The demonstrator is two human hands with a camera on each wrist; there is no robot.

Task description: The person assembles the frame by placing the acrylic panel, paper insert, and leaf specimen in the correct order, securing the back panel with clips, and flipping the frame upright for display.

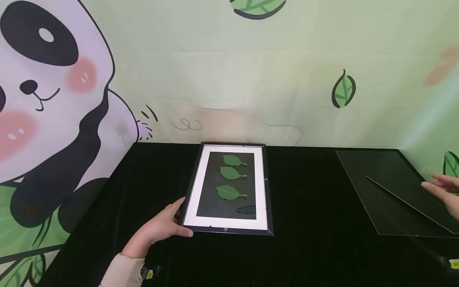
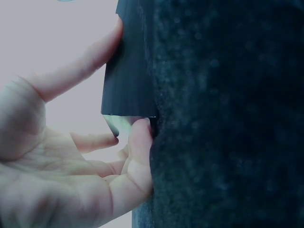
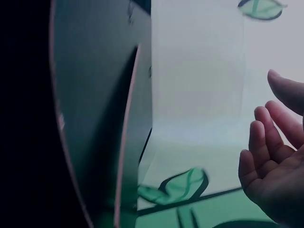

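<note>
A black picture frame (image 1: 270, 199) with a white mat lies on the black table, and three green leaves (image 1: 229, 173) show in a column inside it. At its near left corner my left hand (image 1: 161, 225) holds the frame, thumb on the near edge and fingers along the left side. The left wrist view shows the thumb on the dark frame side (image 2: 128, 71) and curled fingers by its end. My right hand (image 1: 446, 193) is partly cut off at the right edge, fingers loosely bent and holding nothing, beside a dark flat board (image 1: 365, 207).
A thin flap (image 3: 126, 123) stands up at an angle from the dark board in the right wrist view. Behind the black table (image 1: 305, 247) hangs a backdrop (image 1: 222, 79) printed with a panda and leaves.
</note>
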